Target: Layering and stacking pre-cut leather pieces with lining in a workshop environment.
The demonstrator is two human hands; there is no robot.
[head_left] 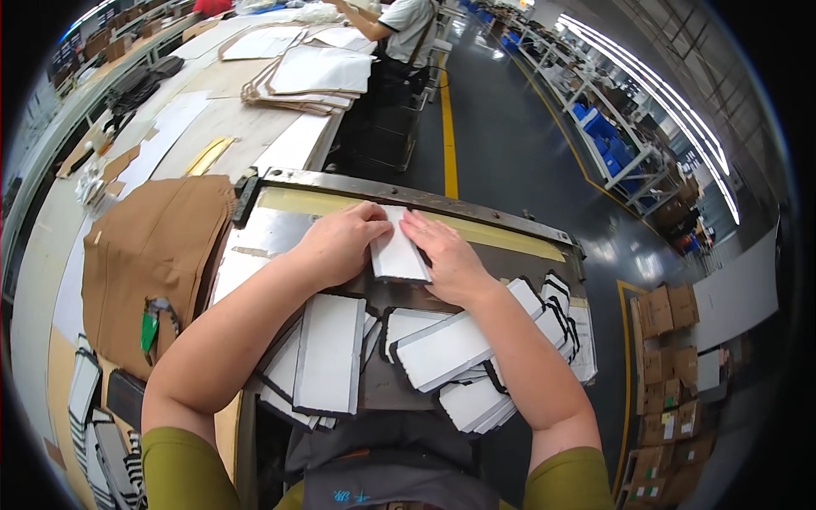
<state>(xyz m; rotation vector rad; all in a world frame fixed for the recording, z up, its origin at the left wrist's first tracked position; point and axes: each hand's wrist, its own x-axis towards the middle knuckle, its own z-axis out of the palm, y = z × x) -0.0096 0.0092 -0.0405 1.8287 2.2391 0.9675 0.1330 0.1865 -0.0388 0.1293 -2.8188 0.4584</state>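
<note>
A small white rectangular panel with dark edging stands between my two hands near the far side of the work surface. My left hand grips its left edge with bent fingers. Along its right edge, the fingers of my right hand press against the panel. Closer to me lie loose white panels with grey borders and black edges: a stack below my left forearm and a spread pile by my right forearm. The undersides of my fingers are hidden.
A metal bar runs along the far edge. Brown fabric hangs at left, and more edged panels lie lower left. White sheets cover a long table where a person sits. Cardboard boxes stand at right.
</note>
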